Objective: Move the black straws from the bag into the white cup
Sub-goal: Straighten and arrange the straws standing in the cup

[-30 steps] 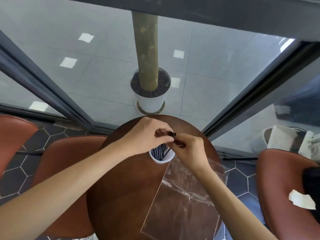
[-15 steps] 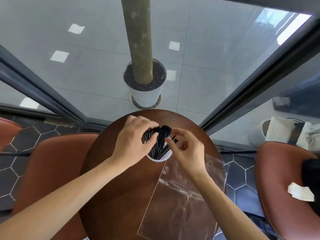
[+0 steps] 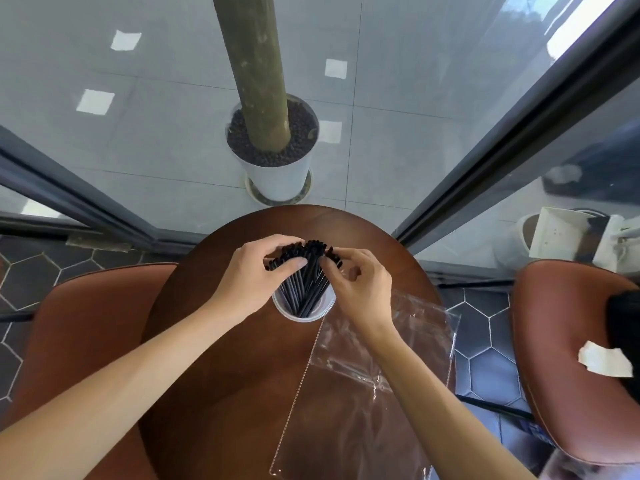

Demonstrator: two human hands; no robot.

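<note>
Head view: bundle of thin black plastic straws [image 3: 304,278] standing in the white paper cup [image 3: 302,316] on the round brown wooden table [image 3: 221,368]. Left hand [image 3: 254,280] pinching the fanned tops, right hand [image 3: 358,284] touching them, grip hard to tell. Clear plastic bag [image 3: 367,386] flat, looks empty. Tidying stage probably; next just needs letting go.

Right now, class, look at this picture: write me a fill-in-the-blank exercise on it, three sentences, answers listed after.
1. The black straws stand in a white ____.
2. The clear plastic bag lies flat on the round ____ table.
3. The left hand and right hand both touch the ____ ends of the straws.

Missing words: cup; wooden; top
</note>
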